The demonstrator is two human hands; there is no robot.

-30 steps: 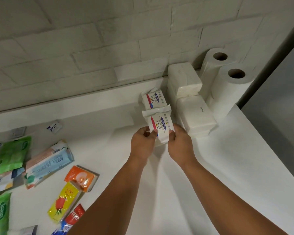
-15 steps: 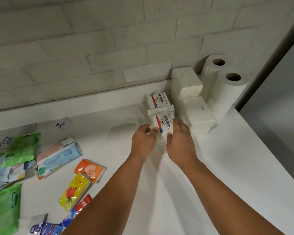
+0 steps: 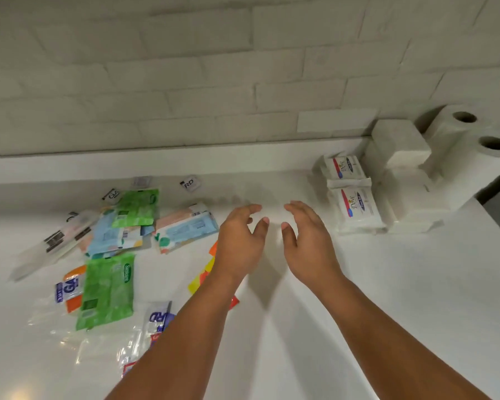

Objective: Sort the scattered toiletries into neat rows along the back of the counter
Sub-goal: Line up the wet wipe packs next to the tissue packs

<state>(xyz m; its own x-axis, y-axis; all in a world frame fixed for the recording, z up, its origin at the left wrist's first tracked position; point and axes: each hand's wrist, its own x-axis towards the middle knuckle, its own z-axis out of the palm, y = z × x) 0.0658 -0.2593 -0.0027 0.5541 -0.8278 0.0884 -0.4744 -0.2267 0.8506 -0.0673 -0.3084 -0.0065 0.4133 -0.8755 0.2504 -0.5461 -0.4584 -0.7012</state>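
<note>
Two white Dove packs lie one behind the other at the back right of the white counter [image 3: 387,284], the near pack [image 3: 357,210] and the far pack [image 3: 342,166]. My left hand [image 3: 240,241] and my right hand [image 3: 306,238] hover side by side over the counter, left of the near pack, fingers apart and holding nothing. Scattered packets lie to the left: a green wipes pack [image 3: 107,293], another green pack [image 3: 136,207], a pale blue and peach pack [image 3: 185,229]. Orange and yellow sachets [image 3: 202,272] are partly hidden under my left forearm.
White tissue packs [image 3: 399,145] and two paper rolls [image 3: 474,140] stand right of the Dove packs, by the counter's right edge. A brick wall [image 3: 243,82] and low ledge back the counter. Small sachets [image 3: 189,183] and clear wrappers [image 3: 49,243] lie left.
Both hands let go of the near Dove pack, which now lies in front of the far one, and drew back to the left. The view swung left over the scattered packets.
</note>
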